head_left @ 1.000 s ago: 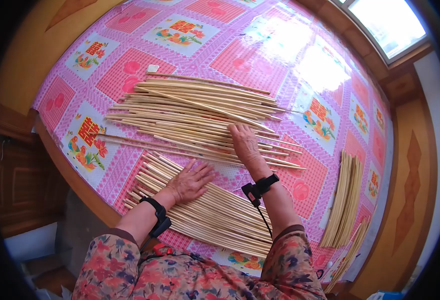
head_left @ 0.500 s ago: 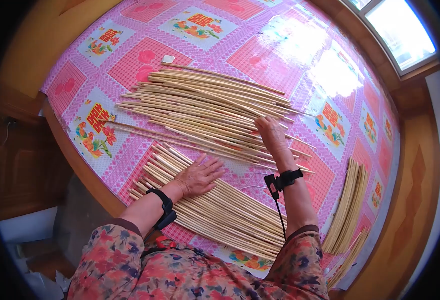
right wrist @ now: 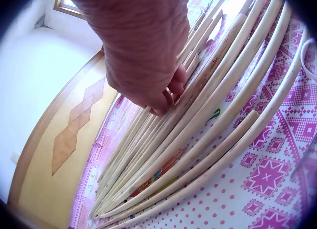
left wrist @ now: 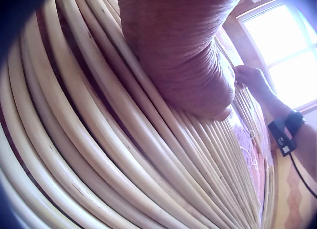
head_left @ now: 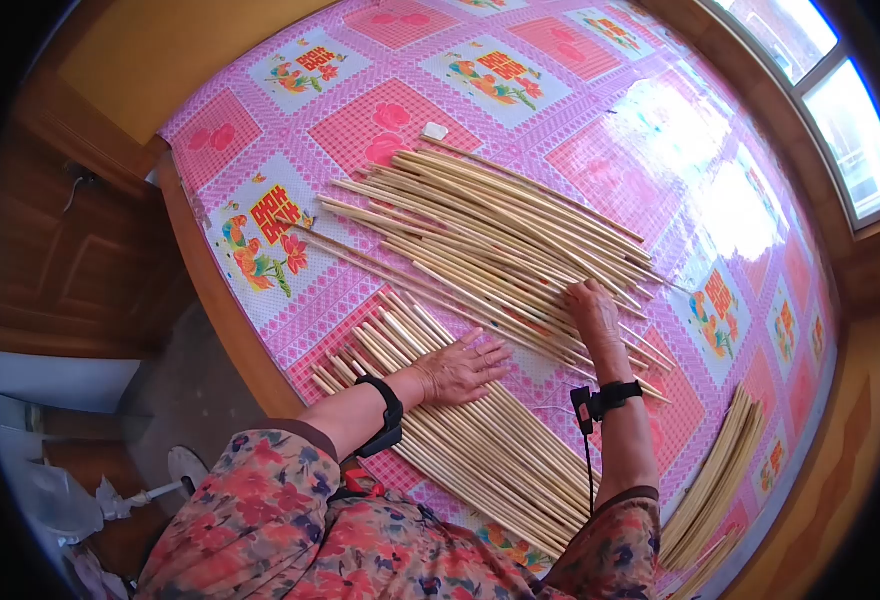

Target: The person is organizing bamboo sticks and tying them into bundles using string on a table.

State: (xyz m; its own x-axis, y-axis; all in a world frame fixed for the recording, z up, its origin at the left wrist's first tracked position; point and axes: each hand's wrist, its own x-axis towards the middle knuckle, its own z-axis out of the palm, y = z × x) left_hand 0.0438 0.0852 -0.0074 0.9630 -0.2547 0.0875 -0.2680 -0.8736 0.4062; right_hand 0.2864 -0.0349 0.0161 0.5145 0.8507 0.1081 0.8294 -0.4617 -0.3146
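Long, pale, peeled sticks lie side by side in a near row (head_left: 480, 455) on the table. My left hand (head_left: 460, 370) rests palm down across the upper left of this row, fingers straight and spread. Beyond it is a looser pile of similar sticks (head_left: 480, 215), some crossing others. At the pile's near right part, my right hand (head_left: 594, 312) pinches a stick with curled fingers. In the right wrist view its fingertips (right wrist: 161, 106) dip in among the sticks, partly hidden by the hand. A darker, rough-skinned stick (right wrist: 203, 73) runs right beside them.
A patterned pink plastic cloth (head_left: 380, 120) covers the table. Bundled thin sticks (head_left: 717, 475) lie by the right edge. A small white piece (head_left: 435, 130) sits at the pile's far left end. Two longer sticks (head_left: 360, 262) stick out leftward. A window (head_left: 850, 140) is beyond.
The head view has turned, shifting the table rightward in the picture. My right hand has moved slightly along the pile toward its right ends, fingers curling in. My left hand stays on the near row.
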